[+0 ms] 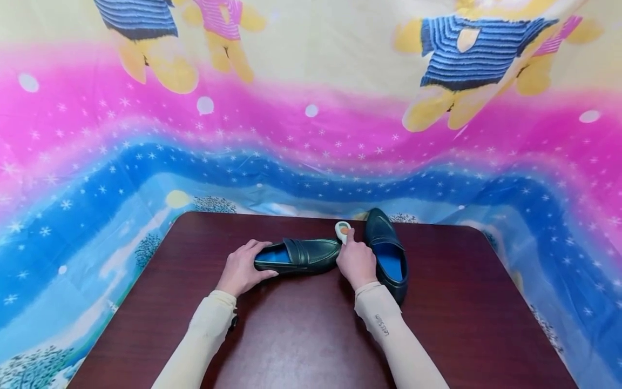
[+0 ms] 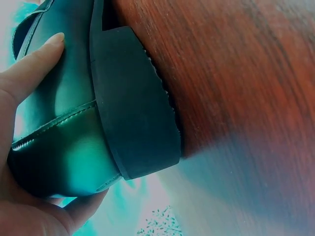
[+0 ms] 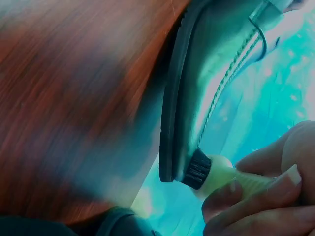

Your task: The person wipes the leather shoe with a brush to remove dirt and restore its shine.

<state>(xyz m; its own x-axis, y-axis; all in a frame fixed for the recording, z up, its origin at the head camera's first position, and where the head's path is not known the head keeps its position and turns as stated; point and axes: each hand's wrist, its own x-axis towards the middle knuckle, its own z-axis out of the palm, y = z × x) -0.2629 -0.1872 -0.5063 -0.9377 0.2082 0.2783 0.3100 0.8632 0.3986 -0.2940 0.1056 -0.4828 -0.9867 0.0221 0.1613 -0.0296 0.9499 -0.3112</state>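
My left hand [image 1: 239, 272] grips the heel end of a black loafer [image 1: 313, 254] with a blue insole, its toe pointing right. In the left wrist view the thumb lies along the shoe's side, above the thick heel block [image 2: 135, 103]. My right hand [image 1: 357, 263] holds a small pale-handled brush [image 1: 342, 229] at the toe. Its short dark bristles [image 3: 198, 169] touch the toe tip in the right wrist view. Just right of that hand, a second black loafer [image 1: 382, 232] lies with its toe toward the far edge.
Both shoes are on a dark reddish-brown wooden table [image 1: 466, 313] with rounded far corners. A printed cloth [image 1: 311, 140] with bears and snowflakes hangs behind it and along its sides. The second loafer's toe reaches the table's far edge.
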